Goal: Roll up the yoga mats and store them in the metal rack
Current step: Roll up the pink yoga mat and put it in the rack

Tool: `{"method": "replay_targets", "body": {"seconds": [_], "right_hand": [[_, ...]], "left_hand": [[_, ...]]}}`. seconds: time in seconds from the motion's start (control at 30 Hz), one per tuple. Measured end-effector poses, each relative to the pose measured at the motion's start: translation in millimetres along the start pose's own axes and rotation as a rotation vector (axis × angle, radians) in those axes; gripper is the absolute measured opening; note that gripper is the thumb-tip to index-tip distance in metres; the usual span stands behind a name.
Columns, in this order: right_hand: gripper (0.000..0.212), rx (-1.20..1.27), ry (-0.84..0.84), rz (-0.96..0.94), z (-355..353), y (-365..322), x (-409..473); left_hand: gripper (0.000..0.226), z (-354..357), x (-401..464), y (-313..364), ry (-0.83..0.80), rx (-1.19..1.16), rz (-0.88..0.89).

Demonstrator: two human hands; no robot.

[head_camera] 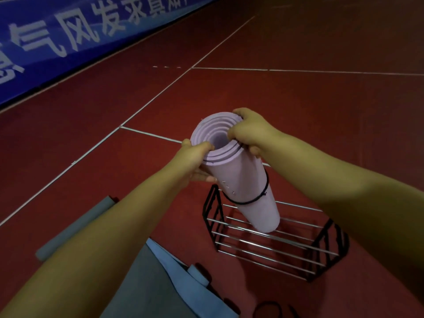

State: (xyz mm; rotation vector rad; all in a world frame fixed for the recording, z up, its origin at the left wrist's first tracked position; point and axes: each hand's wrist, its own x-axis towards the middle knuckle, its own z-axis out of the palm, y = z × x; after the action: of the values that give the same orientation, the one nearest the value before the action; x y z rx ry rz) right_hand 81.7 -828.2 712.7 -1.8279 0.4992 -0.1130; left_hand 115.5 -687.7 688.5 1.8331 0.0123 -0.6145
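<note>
Both your left hand (195, 157) and right hand (249, 131) grip the rolled lilac mat (238, 180), tilted over the metal rack (270, 244); its lower end might snag a bar and skid.

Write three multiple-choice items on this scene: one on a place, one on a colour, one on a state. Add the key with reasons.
1. Where is the rolled mat's lower end?
A. on the rack's bars
B. on the floor beside the rack
C. on the banner

2. What colour is the held mat?
A. green
B. lilac
C. orange

3. How are the hands?
A. both hang free
B. only one holds the mat
C. both grip the mat's top

Key:
1 A: the mat ends on the rack.
2 B: its roll is pale lilac.
3 C: left hand and right hand curl round the rim.
</note>
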Motion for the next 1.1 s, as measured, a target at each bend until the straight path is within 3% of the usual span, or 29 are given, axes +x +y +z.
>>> {"method": "replay_targets", "body": {"seconds": [0.57,0.83,1.1], "right_hand": [[0.070,0.057,-0.020,-0.002,7.5,-2.8,4.9],[0.064,-0.014,-0.020,0.030,34.1,63.2,25.6],[0.062,-0.152,-0.136,0.085,79.0,165.8,84.9]], "left_hand": [[0.050,-12.2,-2.0,3.1,0.024,0.007,0.047],[0.043,11.6,31.0,-62.5,0.053,-0.102,-0.105],[0.039,36.6,105.7,-155.9,0.087,-0.258,-0.299]]}}
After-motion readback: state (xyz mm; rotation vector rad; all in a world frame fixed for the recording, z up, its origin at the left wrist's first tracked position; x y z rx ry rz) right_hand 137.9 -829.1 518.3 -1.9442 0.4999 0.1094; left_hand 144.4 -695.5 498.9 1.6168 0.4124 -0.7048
